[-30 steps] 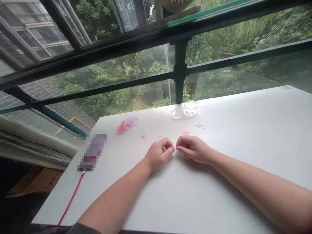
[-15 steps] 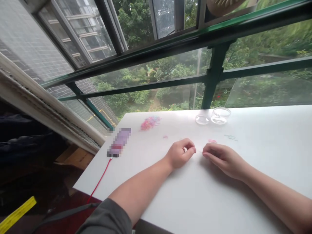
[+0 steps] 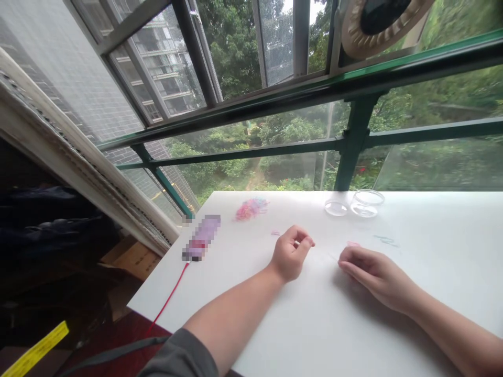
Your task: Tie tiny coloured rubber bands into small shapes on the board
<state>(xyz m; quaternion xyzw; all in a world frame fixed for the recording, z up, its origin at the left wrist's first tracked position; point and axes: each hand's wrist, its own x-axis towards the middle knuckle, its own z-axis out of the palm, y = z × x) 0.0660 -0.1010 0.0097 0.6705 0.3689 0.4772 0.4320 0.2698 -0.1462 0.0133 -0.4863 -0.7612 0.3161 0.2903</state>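
At the fingertips of your right hand (image 3: 371, 272), you have a thin, pale strand (image 3: 332, 257) pinched at one end, its free length pointing toward your left hand (image 3: 293, 254) and ending short of it; finer detail is too blurred to record. Small purplish-pink pieces (image 3: 275, 233) lie just beyond your left hand, pink pieces (image 3: 353, 243) lie just beyond your right, and slender teal pieces (image 3: 385, 240) are spread farther right. Farther off to the left, you have a loose, low heap (image 3: 250, 209) — mostly pink, bluish toward its far right side — its individual pieces indistinct.
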